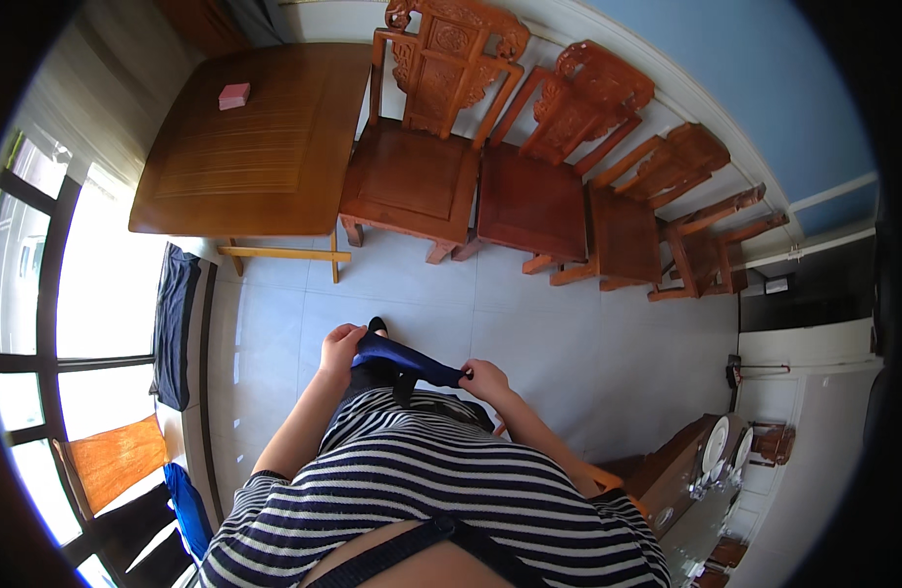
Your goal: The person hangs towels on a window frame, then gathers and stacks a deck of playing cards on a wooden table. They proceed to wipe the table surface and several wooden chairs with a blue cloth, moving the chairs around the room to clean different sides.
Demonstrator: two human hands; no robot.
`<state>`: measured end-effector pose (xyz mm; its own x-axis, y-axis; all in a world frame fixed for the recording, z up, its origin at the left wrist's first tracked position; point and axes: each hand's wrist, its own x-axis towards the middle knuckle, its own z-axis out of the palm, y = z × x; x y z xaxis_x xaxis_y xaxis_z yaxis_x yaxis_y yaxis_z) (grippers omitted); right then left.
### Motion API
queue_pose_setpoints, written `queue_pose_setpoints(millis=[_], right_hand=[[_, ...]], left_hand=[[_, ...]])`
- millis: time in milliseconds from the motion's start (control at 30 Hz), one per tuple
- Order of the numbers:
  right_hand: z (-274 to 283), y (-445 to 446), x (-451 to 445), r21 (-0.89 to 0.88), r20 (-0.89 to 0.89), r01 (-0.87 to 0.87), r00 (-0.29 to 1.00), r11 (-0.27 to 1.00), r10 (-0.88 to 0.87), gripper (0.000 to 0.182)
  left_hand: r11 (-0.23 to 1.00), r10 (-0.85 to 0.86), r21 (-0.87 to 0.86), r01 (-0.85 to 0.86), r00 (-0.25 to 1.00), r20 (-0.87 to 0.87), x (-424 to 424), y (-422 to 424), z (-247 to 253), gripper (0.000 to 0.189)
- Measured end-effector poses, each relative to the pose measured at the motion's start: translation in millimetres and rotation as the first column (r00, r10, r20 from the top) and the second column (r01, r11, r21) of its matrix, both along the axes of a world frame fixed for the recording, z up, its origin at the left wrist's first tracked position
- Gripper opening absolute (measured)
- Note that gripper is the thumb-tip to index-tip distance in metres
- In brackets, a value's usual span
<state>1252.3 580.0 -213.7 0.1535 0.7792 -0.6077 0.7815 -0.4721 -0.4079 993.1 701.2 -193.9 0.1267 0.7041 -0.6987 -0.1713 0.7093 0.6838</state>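
A dark blue cloth (408,359) is stretched between my two hands, in front of my waist. My left hand (341,348) pinches its upper end, near the black shoe (378,324) on one of my feet. At the other end, my right hand (485,380) grips the cloth between thumb and fingers. The cloth hangs in a narrow band, sloping down toward the right; its lower side partly merges with my dark clothing. Below it a black strip (404,389) hangs over my striped top (421,456).
A wooden table (238,147) bearing a pink stack (234,95) stands ahead on the left. Several carved wooden chairs (414,173) line the wall. Dark trousers (177,323), an orange cloth (120,459) and a blue garment (188,507) lie by the windows. Plates (714,446) sit on a table at lower right.
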Motion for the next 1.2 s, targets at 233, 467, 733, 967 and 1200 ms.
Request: queue_pose_setpoints(millis=[233, 467, 733, 967, 1200], right_hand=[[-33, 111, 73, 0.389, -0.081, 0.339, 0.939, 0.856, -0.335, 0.018], [-21, 217, 109, 0.093, -0.527, 0.795, 0.550, 0.600, -0.648, 0.011], [-86, 283, 140, -0.281, -0.520, 0.810, 0.323, 0.515, -0.791, 0.007], [-132, 377, 178, -0.494, -0.548, 0.833, -0.075, 0.250, -0.833, 0.019], [-184, 410, 169, -0.021, -0.549, 0.809, 0.481, 0.587, -0.683, 0.044]], left_hand=[[0.969, -0.161, 0.160, 0.186, 0.974, -0.161, 37, 133, -15, 0.016], [0.941, -0.124, 0.255, 0.222, 0.929, -0.350, 84, 223, 5, 0.017], [0.941, -0.338, -0.182, 0.286, 0.825, -0.454, 117, 246, -87, 0.023], [0.967, -0.239, -0.041, 0.252, 0.839, -0.489, 139, 301, -157, 0.021], [0.249, 0.150, 0.292, 0.923, 0.261, -0.954, 123, 397, -10, 0.050]])
